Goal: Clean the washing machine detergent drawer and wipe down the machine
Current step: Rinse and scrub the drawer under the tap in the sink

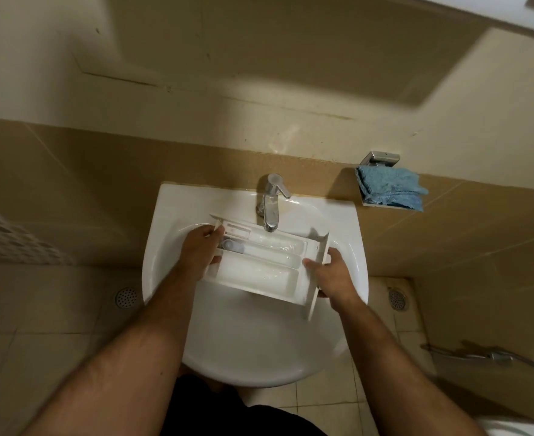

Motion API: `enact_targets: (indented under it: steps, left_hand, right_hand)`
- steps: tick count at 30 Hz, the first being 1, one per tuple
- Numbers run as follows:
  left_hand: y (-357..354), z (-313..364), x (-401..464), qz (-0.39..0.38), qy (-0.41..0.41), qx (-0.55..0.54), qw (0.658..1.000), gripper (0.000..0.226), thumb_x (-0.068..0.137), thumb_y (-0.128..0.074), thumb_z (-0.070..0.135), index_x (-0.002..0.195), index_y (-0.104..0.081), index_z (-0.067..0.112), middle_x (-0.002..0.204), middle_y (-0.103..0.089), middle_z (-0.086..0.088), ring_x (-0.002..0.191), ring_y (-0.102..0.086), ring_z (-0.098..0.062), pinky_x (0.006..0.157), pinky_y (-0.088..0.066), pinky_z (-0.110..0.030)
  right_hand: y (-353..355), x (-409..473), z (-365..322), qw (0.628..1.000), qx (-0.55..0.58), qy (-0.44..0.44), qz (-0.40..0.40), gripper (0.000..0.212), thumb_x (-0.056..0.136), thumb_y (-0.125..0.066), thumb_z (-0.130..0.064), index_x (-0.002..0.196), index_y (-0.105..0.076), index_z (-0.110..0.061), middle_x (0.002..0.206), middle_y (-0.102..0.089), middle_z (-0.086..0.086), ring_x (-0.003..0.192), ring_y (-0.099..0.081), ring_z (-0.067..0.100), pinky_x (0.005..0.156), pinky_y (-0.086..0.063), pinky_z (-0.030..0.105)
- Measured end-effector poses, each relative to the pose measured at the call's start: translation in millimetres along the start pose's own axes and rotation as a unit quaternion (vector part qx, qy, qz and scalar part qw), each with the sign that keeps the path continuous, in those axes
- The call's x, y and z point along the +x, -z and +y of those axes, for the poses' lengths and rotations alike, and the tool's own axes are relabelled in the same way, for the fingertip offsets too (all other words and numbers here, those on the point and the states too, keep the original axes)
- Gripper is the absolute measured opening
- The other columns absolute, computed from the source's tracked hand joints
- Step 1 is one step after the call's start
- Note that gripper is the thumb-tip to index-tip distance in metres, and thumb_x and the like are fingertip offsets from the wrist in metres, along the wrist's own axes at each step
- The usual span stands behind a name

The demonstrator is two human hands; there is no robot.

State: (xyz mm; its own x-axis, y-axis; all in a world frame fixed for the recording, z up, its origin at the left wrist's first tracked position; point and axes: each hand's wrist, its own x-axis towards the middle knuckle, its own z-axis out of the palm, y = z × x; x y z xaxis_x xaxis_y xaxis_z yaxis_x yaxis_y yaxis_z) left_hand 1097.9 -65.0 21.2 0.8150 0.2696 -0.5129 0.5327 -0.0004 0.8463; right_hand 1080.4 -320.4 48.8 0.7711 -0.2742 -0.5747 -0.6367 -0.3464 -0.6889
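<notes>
Both hands hold the white detergent drawer (261, 262) over the basin, at the centre of the frame. On the picture's left, the left hand (201, 250) grips the drawer's back end, fingers curled over its edge and down into the compartments. Opposite it, the right hand (331, 275) clasps the wide front panel, thumb lying on the inner side and fingers wrapped behind it. Held open side up, the drawer shows three long compartments, and a small bluish cap sits in the middle one near the left hand. Its far corner lies just under the spout of the chrome tap (271, 204), which rises at the back of the white sink (253, 350). Whether water is running cannot be told.

To the upper right of the sink, a blue cloth (391, 190) rests on a small wall-mounted holder beneath a chrome fitting. Beige tiles cover the lower wall and a paler painted wall stands above. Round floor drains (126, 298) sit on the tiled floor at either side of the sink. A hose with a spray head (498, 357) lies at the lower right.
</notes>
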Motion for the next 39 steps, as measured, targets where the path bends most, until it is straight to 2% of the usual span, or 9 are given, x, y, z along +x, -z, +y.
enact_targets:
  steps: [6, 9, 12, 17, 23, 25, 27, 31, 39]
  left_hand:
    - [-19.5, -17.7, 2.5, -0.049, 0.046, 0.041, 0.997, 0.025, 0.099, -0.047, 0.024, 0.092, -0.065, 0.008, 0.080, -0.059, -0.013, 0.069, -0.060, -0.027, 0.078, -0.055, -0.051]
    - [-33.0, -19.7, -6.3, -0.081, 0.082, 0.039, 0.993, 0.020, 0.098, -0.043, 0.018, 0.086, -0.058, 0.016, 0.084, -0.052, -0.012, 0.075, -0.052, -0.022, 0.069, -0.049, -0.039]
    - [-44.3, -20.9, -11.3, -0.115, 0.113, 0.006, 0.987, 0.020, 0.101, -0.041, 0.020, 0.092, -0.059, 0.018, 0.091, -0.057, -0.009, 0.075, -0.055, -0.020, 0.066, -0.048, -0.029]
    - [-55.2, -9.4, -15.1, -0.126, 0.148, -0.075, 0.978, 0.028, 0.104, -0.039, 0.038, 0.110, -0.058, 0.019, 0.096, -0.065, -0.004, 0.080, -0.061, -0.017, 0.070, -0.049, -0.034]
    - [-48.7, -3.0, -5.5, -0.075, 0.097, -0.001, 0.992, 0.031, 0.102, -0.042, 0.041, 0.112, -0.058, 0.018, 0.108, -0.059, -0.008, 0.096, -0.057, -0.024, 0.087, -0.050, -0.041]
    - [-42.1, -0.7, -3.6, -0.051, 0.076, 0.020, 0.996, 0.027, 0.101, -0.043, 0.037, 0.105, -0.060, 0.016, 0.101, -0.059, -0.009, 0.092, -0.056, -0.025, 0.080, -0.050, -0.038]
    - [-33.5, -0.1, -2.0, -0.035, 0.068, 0.029, 0.997, 0.029, 0.099, -0.047, 0.037, 0.101, -0.064, 0.014, 0.091, -0.059, -0.009, 0.084, -0.055, -0.025, 0.071, -0.047, -0.034]
    - [-14.6, 5.6, -3.1, -0.005, 0.061, 0.069, 0.996, 0.031, 0.097, -0.053, 0.041, 0.086, -0.066, 0.015, 0.076, -0.059, -0.007, 0.062, -0.050, -0.020, 0.056, -0.040, -0.027]
    - [38.3, 37.2, -11.4, 0.042, -0.019, 0.116, 0.992, 0.033, 0.097, -0.055, 0.039, 0.086, -0.067, 0.011, 0.075, -0.060, -0.007, 0.056, -0.045, -0.017, 0.049, -0.032, -0.025]
  right_hand:
    - [34.4, -13.6, -20.8, 0.992, -0.112, 0.046, 0.034, 0.049, 0.085, -0.068, -0.041, 0.126, -0.047, -0.027, 0.101, -0.067, 0.002, 0.085, -0.066, 0.021, 0.053, -0.052, 0.030]
    - [45.9, -21.7, -30.4, 0.978, -0.185, 0.065, 0.070, 0.063, 0.079, -0.068, -0.046, 0.135, -0.046, -0.028, 0.108, -0.068, 0.000, 0.092, -0.068, 0.025, 0.074, -0.060, 0.043]
    - [52.3, -33.3, -42.4, 0.963, -0.234, 0.092, 0.100, 0.070, 0.083, -0.069, -0.045, 0.143, -0.041, -0.023, 0.119, -0.067, 0.003, 0.106, -0.064, 0.029, 0.091, -0.054, 0.042]
    - [53.2, -51.8, -52.5, 0.943, -0.276, 0.139, 0.120, 0.072, 0.084, -0.070, -0.042, 0.144, -0.036, -0.022, 0.096, -0.063, -0.003, 0.104, -0.064, 0.029, 0.085, -0.047, 0.034]
    - [53.8, -35.0, -41.9, 0.973, -0.180, 0.101, 0.106, 0.072, 0.083, -0.071, -0.045, 0.144, -0.042, -0.020, 0.121, -0.067, 0.005, 0.108, -0.064, 0.029, 0.091, -0.053, 0.041]
    - [54.4, -27.4, -35.6, 0.987, -0.119, 0.072, 0.075, 0.056, 0.085, -0.071, -0.041, 0.134, -0.052, -0.022, 0.109, -0.070, 0.006, 0.095, -0.067, 0.027, 0.071, -0.057, 0.040]
    - [52.0, -23.6, -30.6, 0.996, -0.069, 0.039, 0.038, 0.037, 0.088, -0.068, -0.037, 0.121, -0.056, -0.024, 0.096, -0.069, 0.006, 0.077, -0.064, 0.021, 0.054, -0.048, 0.029]
    - [36.7, -14.1, -18.2, 0.999, -0.041, 0.006, -0.001, 0.036, 0.091, -0.063, -0.040, 0.119, -0.058, -0.018, 0.098, -0.067, 0.009, 0.068, -0.058, 0.020, 0.048, -0.043, 0.026]
    - [-18.2, -1.3, -16.5, 0.996, 0.010, -0.034, -0.085, 0.019, 0.098, -0.053, -0.027, 0.111, -0.057, -0.013, 0.100, -0.065, 0.011, 0.077, -0.060, 0.022, 0.064, -0.045, 0.034]
